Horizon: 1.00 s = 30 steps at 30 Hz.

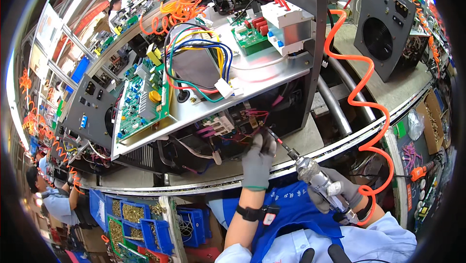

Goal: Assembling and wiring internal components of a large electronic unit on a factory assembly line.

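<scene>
My right hand (345, 188), in a grey glove, is closed around a silver pneumatic screwdriver (316, 178). The tool tilts up to the left, and its long bit (280, 141) reaches into the open lower side of a dark metal machine chassis (310, 81). Close beside the bit's tip is my grey-gloved left hand (257, 166), its fingers bent together at the wiring inside; what they pinch, if anything, is hidden. Pink wires and terminal parts (223, 125) sit left of the fingertips. Above, the chassis's metal shelf carries a green circuit board (141, 105) and bundled coloured wires (213, 44).
An orange air hose (369, 78) winds from the screwdriver's rear up past the chassis. Metal rollers (332, 103) lie to its right. Another grey chassis (386, 25) stands at the far right. Blue bins (158, 236) of small hardware are at lower left, and a co-worker (60, 202) is beyond.
</scene>
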Available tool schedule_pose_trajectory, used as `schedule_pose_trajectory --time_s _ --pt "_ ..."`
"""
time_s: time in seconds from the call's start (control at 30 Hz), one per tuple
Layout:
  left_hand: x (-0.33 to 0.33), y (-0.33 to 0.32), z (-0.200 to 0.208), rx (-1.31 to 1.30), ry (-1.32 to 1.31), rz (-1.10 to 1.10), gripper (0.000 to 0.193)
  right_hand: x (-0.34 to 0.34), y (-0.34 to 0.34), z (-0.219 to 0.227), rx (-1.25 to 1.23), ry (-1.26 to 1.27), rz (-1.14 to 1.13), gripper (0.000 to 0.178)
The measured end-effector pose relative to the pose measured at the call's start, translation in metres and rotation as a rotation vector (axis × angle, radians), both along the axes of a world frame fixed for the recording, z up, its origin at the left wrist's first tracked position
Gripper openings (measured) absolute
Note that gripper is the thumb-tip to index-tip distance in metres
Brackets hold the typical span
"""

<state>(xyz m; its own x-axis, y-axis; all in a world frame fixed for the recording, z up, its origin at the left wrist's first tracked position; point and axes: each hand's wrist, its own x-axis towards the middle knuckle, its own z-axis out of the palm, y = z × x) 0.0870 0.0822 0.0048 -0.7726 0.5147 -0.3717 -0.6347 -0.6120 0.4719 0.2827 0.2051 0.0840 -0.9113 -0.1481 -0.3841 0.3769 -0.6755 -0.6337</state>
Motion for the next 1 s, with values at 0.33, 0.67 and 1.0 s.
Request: schedule_pose_trajectory --time_s 0.33,0.67,1.0 --pt "-0.021 0.035 -0.009 0.166 -0.304 0.351 0.021 0.004 0.007 -0.007 -0.078 0.061 -0.01 0.073" --pt "-0.023 0.021 0.008 0.106 0.381 0.294 0.021 0.002 0.015 -0.011 -0.035 0.063 0.033 0.076" --pt "-0.026 0.008 0.015 -0.457 0.791 0.199 0.016 -0.005 0.015 -0.013 -0.045 0.08 0.083 0.076"
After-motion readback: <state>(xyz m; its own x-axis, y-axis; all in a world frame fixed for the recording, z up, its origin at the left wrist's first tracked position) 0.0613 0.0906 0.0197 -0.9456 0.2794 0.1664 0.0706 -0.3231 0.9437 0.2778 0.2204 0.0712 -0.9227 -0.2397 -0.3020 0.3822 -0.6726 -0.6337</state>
